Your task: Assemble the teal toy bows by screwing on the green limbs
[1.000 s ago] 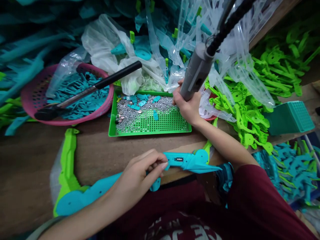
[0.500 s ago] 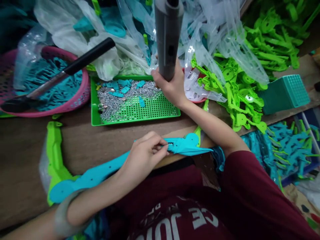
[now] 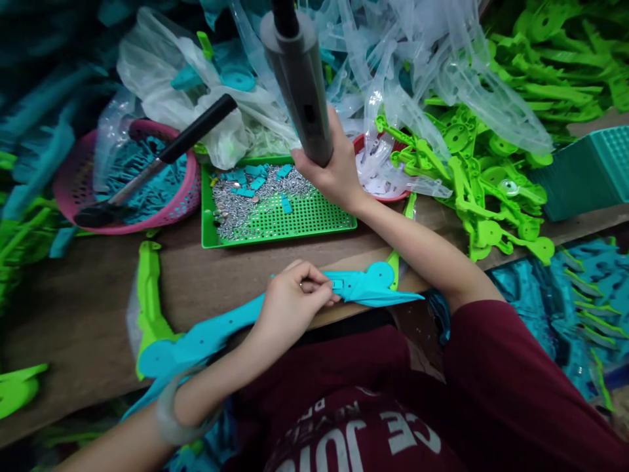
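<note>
My right hand (image 3: 339,170) grips a grey electric screwdriver (image 3: 302,85), raised above the green tray's right side. My left hand (image 3: 299,288) is pinched at the middle of a long blue plastic part (image 3: 378,282) that lies along the table's near edge. Its fingertips touch the part beside a slot, where a small blue plate (image 3: 337,284) shows. What the pinch holds, if anything, is hidden. Lime green plastic pieces (image 3: 150,295) stick out from under the blue part at both ends.
A green tray (image 3: 280,237) holds screws and small blue plates. Left of it, a pink basket (image 3: 189,190) of blue pieces has a black-handled hammer (image 3: 196,131) across it. A red bowl (image 3: 393,196), lime parts (image 3: 486,190) and a teal basket (image 3: 584,174) are at right.
The slot in the blue part was open and dark; a small blue plate now shows in it. The screwdriver has tilted to the left. The view has shifted left.
</note>
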### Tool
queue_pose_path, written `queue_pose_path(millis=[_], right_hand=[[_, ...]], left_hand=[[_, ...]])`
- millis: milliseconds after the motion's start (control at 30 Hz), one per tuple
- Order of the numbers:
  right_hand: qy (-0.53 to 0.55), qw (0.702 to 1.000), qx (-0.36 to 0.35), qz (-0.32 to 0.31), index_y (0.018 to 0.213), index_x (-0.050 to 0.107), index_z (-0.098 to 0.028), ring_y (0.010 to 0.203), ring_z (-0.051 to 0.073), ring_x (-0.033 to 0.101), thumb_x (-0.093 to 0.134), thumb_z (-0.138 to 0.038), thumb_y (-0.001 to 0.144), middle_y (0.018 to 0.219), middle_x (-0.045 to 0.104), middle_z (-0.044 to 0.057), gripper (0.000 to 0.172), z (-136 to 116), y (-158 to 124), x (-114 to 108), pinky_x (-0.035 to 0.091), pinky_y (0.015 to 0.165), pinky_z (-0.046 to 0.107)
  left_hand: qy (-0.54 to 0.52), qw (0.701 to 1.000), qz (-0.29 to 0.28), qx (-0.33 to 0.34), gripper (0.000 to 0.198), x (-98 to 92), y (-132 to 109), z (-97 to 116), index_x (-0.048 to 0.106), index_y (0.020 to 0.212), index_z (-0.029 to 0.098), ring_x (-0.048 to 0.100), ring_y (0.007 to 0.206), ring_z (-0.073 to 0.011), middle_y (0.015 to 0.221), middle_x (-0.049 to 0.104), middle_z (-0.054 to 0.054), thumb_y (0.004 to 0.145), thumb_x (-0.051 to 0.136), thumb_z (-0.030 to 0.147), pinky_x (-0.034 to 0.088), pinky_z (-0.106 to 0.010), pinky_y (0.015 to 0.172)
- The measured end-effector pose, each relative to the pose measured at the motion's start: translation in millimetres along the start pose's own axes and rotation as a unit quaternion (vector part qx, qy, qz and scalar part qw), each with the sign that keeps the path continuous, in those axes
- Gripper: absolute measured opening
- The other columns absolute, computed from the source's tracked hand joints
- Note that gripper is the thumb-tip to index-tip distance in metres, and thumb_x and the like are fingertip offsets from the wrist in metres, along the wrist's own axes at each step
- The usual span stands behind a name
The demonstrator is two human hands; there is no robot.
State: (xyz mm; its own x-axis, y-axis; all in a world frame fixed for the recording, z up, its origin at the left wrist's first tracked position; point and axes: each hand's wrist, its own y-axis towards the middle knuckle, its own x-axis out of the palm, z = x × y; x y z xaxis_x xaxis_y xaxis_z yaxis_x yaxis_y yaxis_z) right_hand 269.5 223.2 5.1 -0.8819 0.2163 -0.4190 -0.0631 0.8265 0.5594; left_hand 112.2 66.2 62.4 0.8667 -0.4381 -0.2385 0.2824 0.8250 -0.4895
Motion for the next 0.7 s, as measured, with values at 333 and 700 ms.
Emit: queue_pose_path(millis=[333, 700], right_hand=[[0.025, 1.0, 0.005, -0.016, 0.129, 0.035, -0.021, 0.088, 0.013, 0.06, 0.044, -0.042, 0.099, 0.1, 0.053, 0.0, 0.037, 3, 0, 2, 0.053, 0.087, 0.034], [0.043, 0.998, 0.036, 0.032, 0.123, 0.038, -0.024, 0.086, 0.015, 0.061, 0.055, -0.043, 0.094, 0.091, 0.054, -0.002, 0.038, 1, 0, 0, 0.055, 0.084, 0.034]], left_hand=[[0.353, 0.842, 0.061, 0.404, 0.009, -6.3, -18, -18, 0.064, 0.094, 0.016, 0.068, 0.084, -0.0165, 0.089, 0.069, -0.004, 0.097, 0.056, 0.019, 0.055, -0.028, 0.077], [0.471, 0.638, -0.029, 0.608, 0.031, -42.0, -2, -11, 0.064, 0.115, 0.011, 0.071, 0.091, -0.0201, 0.101, 0.074, -0.011, 0.097, 0.041, 0.004, 0.057, -0.032, 0.084]])
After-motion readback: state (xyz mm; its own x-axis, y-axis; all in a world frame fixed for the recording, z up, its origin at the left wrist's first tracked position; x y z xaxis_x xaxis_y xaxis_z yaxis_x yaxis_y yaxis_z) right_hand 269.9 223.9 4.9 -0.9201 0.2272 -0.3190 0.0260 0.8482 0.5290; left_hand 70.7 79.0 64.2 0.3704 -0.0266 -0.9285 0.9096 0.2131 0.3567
